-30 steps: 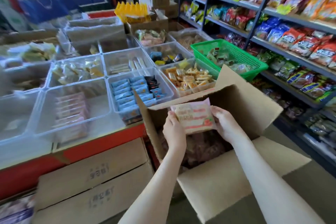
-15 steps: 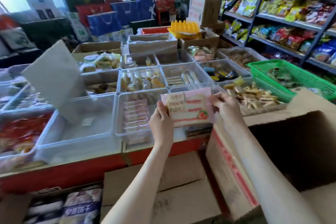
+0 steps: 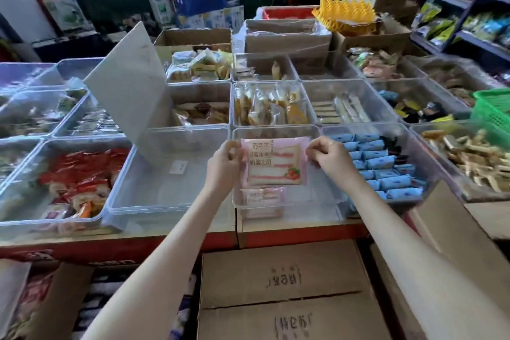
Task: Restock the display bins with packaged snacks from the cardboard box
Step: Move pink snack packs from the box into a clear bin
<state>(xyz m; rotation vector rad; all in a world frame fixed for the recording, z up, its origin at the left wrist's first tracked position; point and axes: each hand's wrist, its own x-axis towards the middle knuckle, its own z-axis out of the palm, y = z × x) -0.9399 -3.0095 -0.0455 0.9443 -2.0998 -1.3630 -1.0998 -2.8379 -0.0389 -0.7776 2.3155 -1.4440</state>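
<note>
As two bare hands reached over the display desk, a pink sandwich-bread packet printed with a strawberry hung between the fingers, just above a clear plastic bin in the front row. The left hand pinched the packet's left edge between curled fingers and thumb. The right hand pinched the right edge in the same way. Directly below the fingers, a second pink packet lay in that bin against its near wall. Just right of the right fingers, a neighbouring bin held rows of blue-wrapped snacks. Left of the left fingers stood another clear bin, a white lid leaning tilted at its far corner, with red packets in the bin beyond. The cardboard box sat low to the right, beside the right forearm. Closed cartons stood beneath the desk's red front edge, between the two forearms.
</note>
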